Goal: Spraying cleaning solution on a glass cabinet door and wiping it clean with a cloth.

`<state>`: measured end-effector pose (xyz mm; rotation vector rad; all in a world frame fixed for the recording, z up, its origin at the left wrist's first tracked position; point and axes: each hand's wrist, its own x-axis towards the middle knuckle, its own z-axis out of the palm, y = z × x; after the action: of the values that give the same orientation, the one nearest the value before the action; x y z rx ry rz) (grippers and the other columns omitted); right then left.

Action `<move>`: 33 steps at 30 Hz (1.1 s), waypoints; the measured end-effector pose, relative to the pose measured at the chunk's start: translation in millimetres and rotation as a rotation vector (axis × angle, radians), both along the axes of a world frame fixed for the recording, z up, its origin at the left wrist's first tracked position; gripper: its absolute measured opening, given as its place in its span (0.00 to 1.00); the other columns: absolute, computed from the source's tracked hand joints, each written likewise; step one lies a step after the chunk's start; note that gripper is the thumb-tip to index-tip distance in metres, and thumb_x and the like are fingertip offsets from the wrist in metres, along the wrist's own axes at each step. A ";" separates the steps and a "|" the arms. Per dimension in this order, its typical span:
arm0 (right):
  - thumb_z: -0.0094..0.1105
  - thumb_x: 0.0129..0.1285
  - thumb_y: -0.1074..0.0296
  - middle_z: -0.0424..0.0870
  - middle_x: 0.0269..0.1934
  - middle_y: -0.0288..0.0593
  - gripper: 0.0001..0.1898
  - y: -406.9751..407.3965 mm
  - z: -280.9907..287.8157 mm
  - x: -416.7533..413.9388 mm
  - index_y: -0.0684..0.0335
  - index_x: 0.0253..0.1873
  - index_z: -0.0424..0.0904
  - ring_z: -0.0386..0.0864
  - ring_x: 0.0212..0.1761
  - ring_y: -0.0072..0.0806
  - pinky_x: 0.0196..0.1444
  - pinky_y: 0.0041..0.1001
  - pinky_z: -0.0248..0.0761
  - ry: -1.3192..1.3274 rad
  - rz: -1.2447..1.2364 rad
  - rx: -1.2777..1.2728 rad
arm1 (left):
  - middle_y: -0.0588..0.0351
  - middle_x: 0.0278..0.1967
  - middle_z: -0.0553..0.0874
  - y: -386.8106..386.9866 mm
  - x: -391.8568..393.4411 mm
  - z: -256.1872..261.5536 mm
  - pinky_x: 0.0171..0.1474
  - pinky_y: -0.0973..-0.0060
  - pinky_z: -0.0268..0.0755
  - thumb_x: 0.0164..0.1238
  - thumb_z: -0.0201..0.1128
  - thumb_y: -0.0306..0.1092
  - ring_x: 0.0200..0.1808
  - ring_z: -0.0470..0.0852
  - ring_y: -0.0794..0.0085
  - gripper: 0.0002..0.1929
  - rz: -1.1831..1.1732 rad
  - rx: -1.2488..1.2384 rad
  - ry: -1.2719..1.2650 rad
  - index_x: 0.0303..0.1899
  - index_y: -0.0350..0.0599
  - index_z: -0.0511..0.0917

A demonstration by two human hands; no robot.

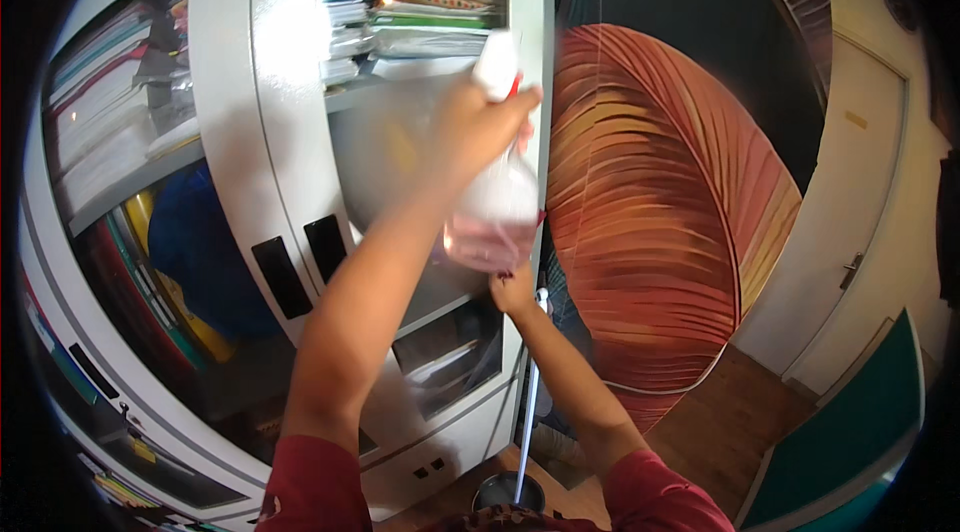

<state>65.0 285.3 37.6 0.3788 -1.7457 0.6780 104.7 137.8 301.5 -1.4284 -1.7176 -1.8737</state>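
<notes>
My left hand (480, 119) grips the neck and trigger of a clear spray bottle (495, 224) with a white and red spray head, raised in front of the cabinet's glass door. Pinkish liquid fills the lower part of the bottle. Below the bottle is my right hand (515, 290), near the cabinet's right edge; the bottle partly covers it, and whether it holds anything cannot be told. The glass behind the bottle looks hazy, with a blurred whitish patch (382, 149).
The white cabinet (274, 104) holds stacked papers (439, 3) and folders behind glass. A light-coloured pole (528, 412) stands in a dark bucket (508, 488) on the wooden floor. Right of it are a large leaf-patterned panel (652, 217), a door (844, 209) and a green board (840, 427).
</notes>
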 end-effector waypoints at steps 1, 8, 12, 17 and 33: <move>0.47 0.57 0.75 0.50 0.76 0.62 0.36 3.3 -6.7 1.9 0.51 0.74 0.59 0.47 0.78 0.61 0.75 0.54 0.40 0.058 -0.104 0.106 | 0.55 0.20 0.85 13.5 -7.3 20.4 0.31 0.74 0.76 0.60 0.68 0.38 0.22 0.85 0.75 0.12 -0.006 0.003 0.056 0.33 0.37 0.81; 0.50 0.57 0.75 0.35 0.78 0.65 0.38 19.6 -13.5 0.1 0.49 0.75 0.57 0.33 0.78 0.69 0.74 0.59 0.35 -0.076 -0.075 0.125 | 0.55 0.23 0.87 61.5 -26.2 105.9 0.33 0.72 0.78 0.55 0.65 0.37 0.22 0.86 0.72 0.11 0.147 0.066 0.163 0.32 0.38 0.83; 0.51 0.58 0.77 0.35 0.78 0.64 0.39 18.4 -10.8 2.6 0.44 0.76 0.56 0.34 0.78 0.68 0.74 0.59 0.36 -0.069 -0.100 0.149 | 0.54 0.23 0.87 56.2 -27.3 101.3 0.32 0.73 0.78 0.54 0.63 0.36 0.23 0.86 0.73 0.11 0.187 0.079 0.138 0.33 0.38 0.83; 0.51 0.62 0.74 0.35 0.78 0.61 0.38 23.9 6.9 7.6 0.42 0.76 0.54 0.35 0.79 0.66 0.74 0.60 0.36 -0.222 -0.177 0.137 | 0.54 0.20 0.85 18.0 -20.7 60.7 0.24 0.76 0.74 0.60 0.65 0.34 0.20 0.83 0.74 0.10 0.009 0.138 0.038 0.37 0.36 0.82; 0.39 0.70 0.37 0.44 0.78 0.58 0.40 6.0 404.4 -65.1 0.62 0.76 0.51 0.40 0.79 0.58 0.77 0.52 0.33 0.208 -0.410 -0.290 | 0.50 0.51 0.79 -123.2 55.2 -97.3 0.31 0.77 0.77 0.63 0.64 0.19 0.26 0.78 0.78 0.31 -0.065 0.199 -0.186 0.68 0.41 0.65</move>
<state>-0.2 291.3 442.0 -0.1061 -1.4409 0.5585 159.9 14.6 204.2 -1.2841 -1.5243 -2.2036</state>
